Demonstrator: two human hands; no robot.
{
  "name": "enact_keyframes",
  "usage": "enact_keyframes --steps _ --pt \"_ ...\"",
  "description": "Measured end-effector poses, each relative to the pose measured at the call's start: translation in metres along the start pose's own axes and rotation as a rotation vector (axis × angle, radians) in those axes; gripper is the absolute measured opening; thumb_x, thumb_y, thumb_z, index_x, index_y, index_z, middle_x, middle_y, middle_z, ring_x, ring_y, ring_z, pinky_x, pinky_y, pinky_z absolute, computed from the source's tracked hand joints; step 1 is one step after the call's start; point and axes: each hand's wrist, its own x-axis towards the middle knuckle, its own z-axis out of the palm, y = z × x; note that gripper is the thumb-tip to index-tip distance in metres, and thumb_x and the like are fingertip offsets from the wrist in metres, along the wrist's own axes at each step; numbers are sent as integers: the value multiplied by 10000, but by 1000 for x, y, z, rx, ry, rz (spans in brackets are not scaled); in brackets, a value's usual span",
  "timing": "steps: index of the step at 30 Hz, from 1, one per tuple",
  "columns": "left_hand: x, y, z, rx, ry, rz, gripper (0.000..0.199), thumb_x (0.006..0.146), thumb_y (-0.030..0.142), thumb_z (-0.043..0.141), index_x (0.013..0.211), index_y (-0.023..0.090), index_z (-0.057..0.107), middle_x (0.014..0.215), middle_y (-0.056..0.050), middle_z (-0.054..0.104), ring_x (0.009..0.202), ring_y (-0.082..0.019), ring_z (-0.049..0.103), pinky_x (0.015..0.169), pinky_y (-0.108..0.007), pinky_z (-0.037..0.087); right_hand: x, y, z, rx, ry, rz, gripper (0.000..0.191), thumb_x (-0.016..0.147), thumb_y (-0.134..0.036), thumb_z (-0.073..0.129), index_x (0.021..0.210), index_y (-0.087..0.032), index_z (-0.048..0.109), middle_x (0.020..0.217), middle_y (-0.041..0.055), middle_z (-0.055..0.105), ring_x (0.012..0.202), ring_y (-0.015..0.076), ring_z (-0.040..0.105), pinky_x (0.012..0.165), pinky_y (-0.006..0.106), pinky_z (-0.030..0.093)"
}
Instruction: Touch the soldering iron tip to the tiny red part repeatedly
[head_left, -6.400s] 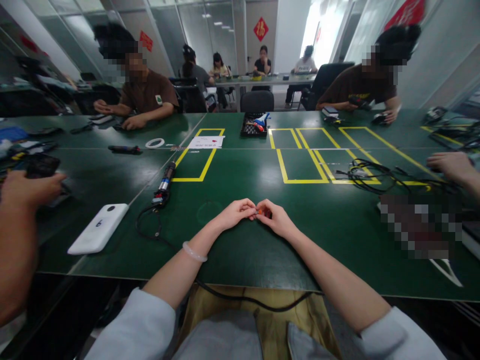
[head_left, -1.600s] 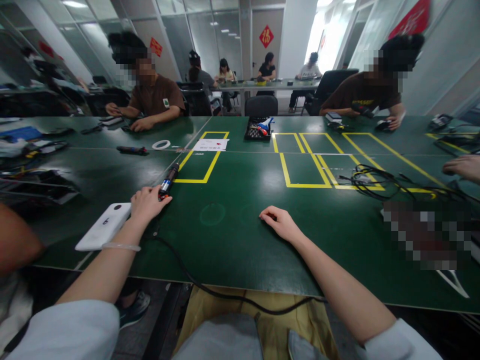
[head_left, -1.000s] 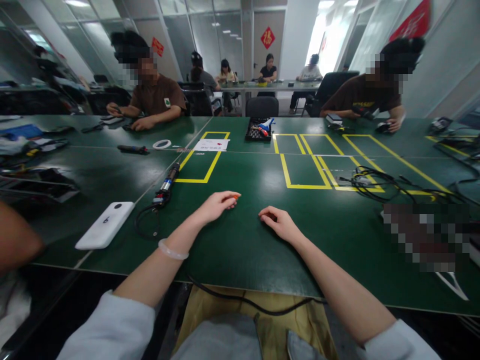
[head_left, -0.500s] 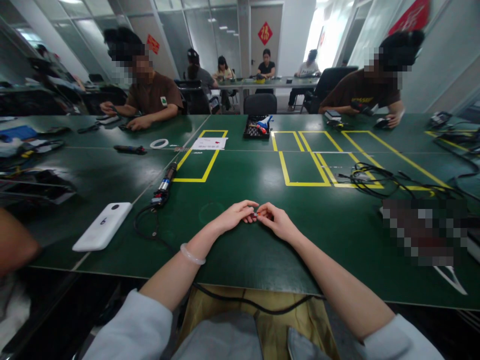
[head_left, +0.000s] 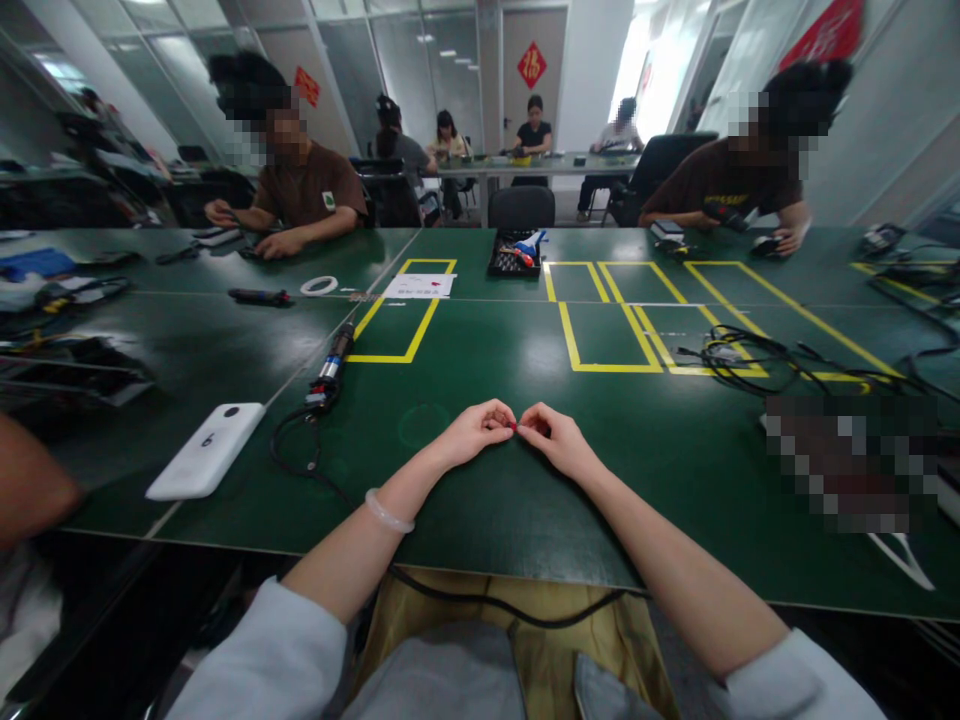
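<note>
While hands pinch a red piece, people sit beyond green tabletop.

scene is dimly lit | brightest light is admitted by a window at upper right, washed out to white | pale glare is reflected by the tabletop | outer edges are stretched and tilted by distortion | far left is softly blurred
</note>
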Motion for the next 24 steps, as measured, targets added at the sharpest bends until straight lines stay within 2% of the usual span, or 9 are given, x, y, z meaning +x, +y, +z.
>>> enact_keyframes --steps 6,10,15,17,19,21,24 --pt "0 -1 2 12 17 33 208 721 213 656 886 140 552 883 -19 593 791 -105 571 780 -265 440 2 -3 0 32 5 21 190 799 -326 634 910 -173 607 797 12 636 673 126 562 630 249 444" --pt "1 -3 2 37 -3 45 187 738 217 641 886 136 561 892 -34 604 824 -121 579 804 -282 450 2 -4 -1 -7 -10 26 186 795 -323 638 893 -166 630 811 23 647 694 132 574 650 258 447" --pt "-3 3 -9 123 -34 57 337 795 291 601 1097 146 560 1062 -85 622 967 -162 597 914 -339 452 2 0 -2 -28 -15 24 168 804 -305 625 896 -165 624 806 17 646 688 126 567 649 251 438" --pt "-6 6 -26 285 11 70 399 826 345 564 1186 175 547 1167 -96 598 1082 -187 568 980 -363 424 2 1 -2 -32 -23 25 168 808 -304 620 905 -166 621 792 13 639 684 125 563 648 247 434" --pt "-12 5 -53 524 96 68 439 840 402 534 1234 210 539 1261 -89 556 1179 -213 515 1037 -388 382 1 1 -2 -36 -30 31 173 810 -307 618 911 -166 620 777 9 629 673 123 556 647 246 434" --pt "-21 -1 -89 793 219 8 495 838 444 519 1279 220 513 1319 -92 513 1238 -249 464 1064 -427 348 1 0 -2 -42 -33 38 175 810 -306 618 913 -165 620 761 5 618 667 122 550 648 246 432" --pt "-39 -14 -149 1141 500 -195 614 824 447 530 1353 152 426 1390 -150 430 1275 -320 405 1056 -474 332 1 -1 -2 -51 -38 43 168 808 -297 619 911 -164 623 753 2 608 670 122 546 653 246 431"
